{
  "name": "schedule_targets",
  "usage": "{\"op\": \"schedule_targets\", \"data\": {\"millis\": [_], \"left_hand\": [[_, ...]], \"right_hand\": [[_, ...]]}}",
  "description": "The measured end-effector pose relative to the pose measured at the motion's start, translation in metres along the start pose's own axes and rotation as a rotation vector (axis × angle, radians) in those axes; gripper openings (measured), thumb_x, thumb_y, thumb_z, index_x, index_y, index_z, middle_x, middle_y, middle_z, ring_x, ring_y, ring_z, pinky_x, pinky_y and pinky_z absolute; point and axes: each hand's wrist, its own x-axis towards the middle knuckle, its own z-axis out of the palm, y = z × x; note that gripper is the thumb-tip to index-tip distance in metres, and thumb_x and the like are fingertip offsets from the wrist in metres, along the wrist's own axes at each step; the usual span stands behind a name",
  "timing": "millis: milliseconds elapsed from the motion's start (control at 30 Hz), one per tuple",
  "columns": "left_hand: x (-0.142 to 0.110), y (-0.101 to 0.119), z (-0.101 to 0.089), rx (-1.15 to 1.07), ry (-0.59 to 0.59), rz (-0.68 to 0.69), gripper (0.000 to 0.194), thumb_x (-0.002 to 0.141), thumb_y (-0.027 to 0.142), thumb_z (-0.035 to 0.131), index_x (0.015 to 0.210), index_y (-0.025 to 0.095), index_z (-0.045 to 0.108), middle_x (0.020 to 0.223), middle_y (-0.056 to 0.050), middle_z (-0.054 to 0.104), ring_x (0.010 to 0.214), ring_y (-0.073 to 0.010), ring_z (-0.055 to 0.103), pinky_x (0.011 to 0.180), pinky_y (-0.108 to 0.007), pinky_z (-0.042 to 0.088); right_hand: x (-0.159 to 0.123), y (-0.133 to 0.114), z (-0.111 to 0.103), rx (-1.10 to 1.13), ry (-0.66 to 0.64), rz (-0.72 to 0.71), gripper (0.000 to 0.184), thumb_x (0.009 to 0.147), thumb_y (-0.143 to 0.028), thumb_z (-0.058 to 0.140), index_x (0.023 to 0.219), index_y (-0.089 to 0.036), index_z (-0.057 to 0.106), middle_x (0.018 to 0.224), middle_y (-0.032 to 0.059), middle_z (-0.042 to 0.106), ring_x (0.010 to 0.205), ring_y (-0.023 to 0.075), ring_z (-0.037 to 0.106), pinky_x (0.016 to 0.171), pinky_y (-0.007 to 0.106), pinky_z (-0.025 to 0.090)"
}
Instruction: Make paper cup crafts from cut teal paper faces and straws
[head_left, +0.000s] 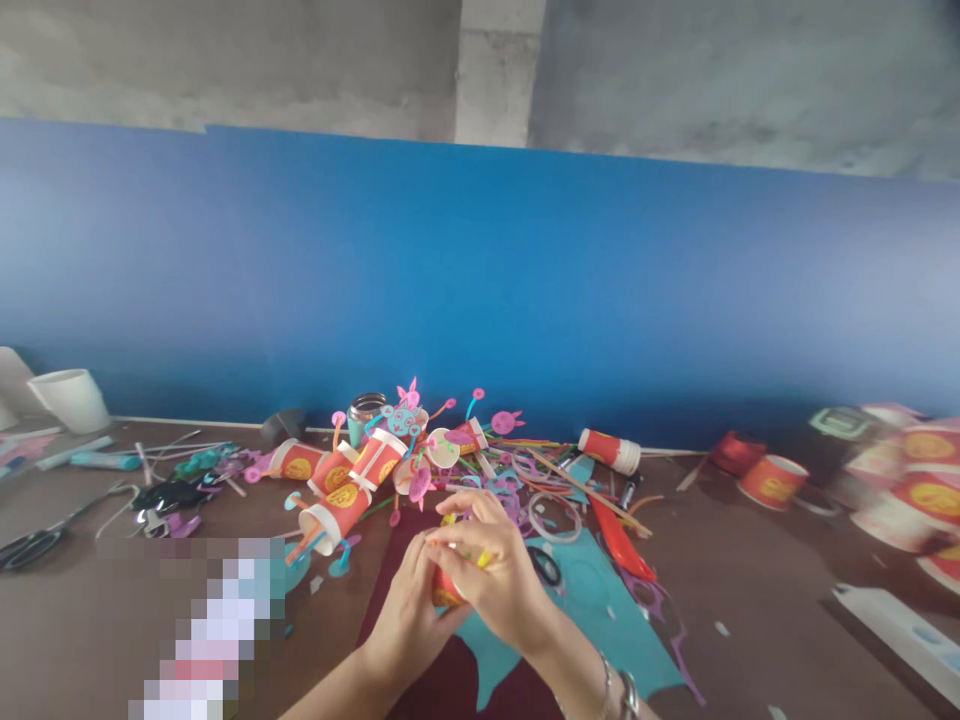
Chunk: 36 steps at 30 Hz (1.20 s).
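Note:
My left hand (411,605) is closed around a red paper cup (444,590), most of which the fingers cover. Over the cup's upper end, my right hand (499,575) is bent with its fingertips together. A small yellow thing (484,560) shows between the right fingers; its kind is hidden. Beneath the hands lie a torn turquoise sheet (600,610) and a dark maroon sheet (386,570). A black roll of tape (544,566) rests just right of the right hand.
Decorated red paper cups (379,458) pile up ahead with paper strips and cutouts. Red-handled scissors (622,540) lie right of centre, black scissors (37,545) far left. Stacked cups (611,450) lie at the back; more cups (776,482) stand right. A blue partition (480,280) borders the table.

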Motion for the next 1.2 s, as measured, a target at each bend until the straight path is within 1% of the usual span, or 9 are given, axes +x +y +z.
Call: {"op": "schedule_targets", "data": {"millis": [133, 233, 533, 667, 767, 867, 933, 1067, 1200], "left_hand": [[0.002, 0.000, -0.002, 0.017, 0.009, 0.044, 0.062, 0.075, 0.020, 0.064, 0.128, 0.022, 0.031, 0.119, -0.014, 0.051, 0.113, -0.0291, 0.052, 0.092, -0.046, 0.046], [0.005, 0.002, -0.005, -0.029, -0.047, 0.029, 0.063, 0.075, 0.023, 0.065, 0.128, 0.024, 0.030, 0.120, -0.013, 0.051, 0.112, -0.0282, 0.052, 0.092, -0.045, 0.045], [0.007, 0.008, -0.009, -0.145, -0.101, 0.003, 0.061, 0.071, 0.016, 0.062, 0.126, 0.021, 0.036, 0.114, -0.011, 0.054, 0.106, -0.0251, 0.055, 0.089, -0.038, 0.047], [0.003, 0.008, -0.012, -0.130, -0.096, 0.078, 0.068, 0.071, 0.014, 0.058, 0.132, 0.022, 0.028, 0.118, -0.011, 0.051, 0.110, -0.0258, 0.052, 0.092, -0.039, 0.046], [0.000, 0.005, -0.012, -0.114, -0.087, 0.139, 0.072, 0.075, 0.017, 0.055, 0.139, 0.021, 0.021, 0.129, -0.015, 0.044, 0.122, -0.0296, 0.043, 0.098, -0.044, 0.042], [-0.001, 0.000, -0.006, -0.145, 0.007, 0.062, 0.066, 0.080, 0.016, 0.053, 0.138, 0.020, 0.022, 0.132, -0.017, 0.042, 0.123, -0.0291, 0.043, 0.097, -0.046, 0.042], [-0.001, -0.003, 0.000, -0.198, 0.124, -0.017, 0.062, 0.081, 0.017, 0.055, 0.135, 0.021, 0.026, 0.127, -0.016, 0.046, 0.116, -0.0269, 0.050, 0.090, -0.042, 0.047], [0.005, -0.003, 0.003, -0.268, 0.301, -0.112, 0.059, 0.078, 0.024, 0.062, 0.129, 0.020, 0.033, 0.119, -0.015, 0.050, 0.106, -0.0259, 0.056, 0.080, -0.037, 0.052], [0.010, 0.001, -0.004, -0.149, 0.326, -0.067, 0.061, 0.072, 0.024, 0.068, 0.125, 0.019, 0.038, 0.116, -0.014, 0.047, 0.107, -0.0279, 0.052, 0.085, -0.043, 0.049]], "right_hand": [[0.002, 0.009, 0.006, 0.410, 0.111, 0.158, 0.009, 0.078, -0.026, 0.065, 0.076, -0.025, 0.073, 0.095, 0.0050, 0.059, 0.093, 0.0202, 0.058, 0.084, 0.034, 0.047], [0.002, 0.014, 0.010, 0.582, 0.129, 0.167, 0.008, 0.077, -0.027, 0.066, 0.076, -0.024, 0.073, 0.091, 0.0042, 0.058, 0.090, 0.0195, 0.058, 0.082, 0.033, 0.047], [0.000, 0.014, 0.011, 0.680, 0.168, 0.208, 0.009, 0.075, -0.030, 0.069, 0.079, -0.025, 0.075, 0.083, 0.0023, 0.058, 0.082, 0.0175, 0.057, 0.075, 0.030, 0.046], [-0.001, 0.014, 0.009, 0.711, 0.139, 0.202, 0.007, 0.074, -0.030, 0.070, 0.077, -0.025, 0.075, 0.084, 0.0028, 0.060, 0.083, 0.0181, 0.058, 0.073, 0.030, 0.047], [0.001, 0.011, 0.002, 0.583, 0.090, 0.151, 0.010, 0.077, -0.029, 0.066, 0.083, -0.024, 0.074, 0.088, 0.0038, 0.063, 0.088, 0.0198, 0.059, 0.081, 0.033, 0.046], [0.004, 0.009, -0.009, 0.308, 0.141, 0.145, 0.034, 0.071, -0.028, 0.070, 0.105, -0.024, 0.066, 0.101, 0.0057, 0.064, 0.098, 0.0228, 0.057, 0.090, 0.037, 0.042], [0.007, 0.009, -0.013, 0.210, 0.178, 0.204, 0.050, 0.065, -0.026, 0.074, 0.112, -0.023, 0.059, 0.102, 0.0058, 0.064, 0.093, 0.0219, 0.058, 0.084, 0.036, 0.045], [0.009, 0.010, -0.011, 0.432, 0.140, 0.342, 0.034, 0.067, -0.031, 0.071, 0.095, -0.019, 0.057, 0.086, 0.0048, 0.068, 0.071, 0.0170, 0.062, 0.066, 0.029, 0.049], [0.010, 0.010, -0.005, 0.609, 0.189, 0.428, 0.027, 0.073, -0.041, 0.067, 0.083, -0.018, 0.058, 0.075, 0.0048, 0.069, 0.062, 0.0152, 0.062, 0.061, 0.027, 0.050]]}}
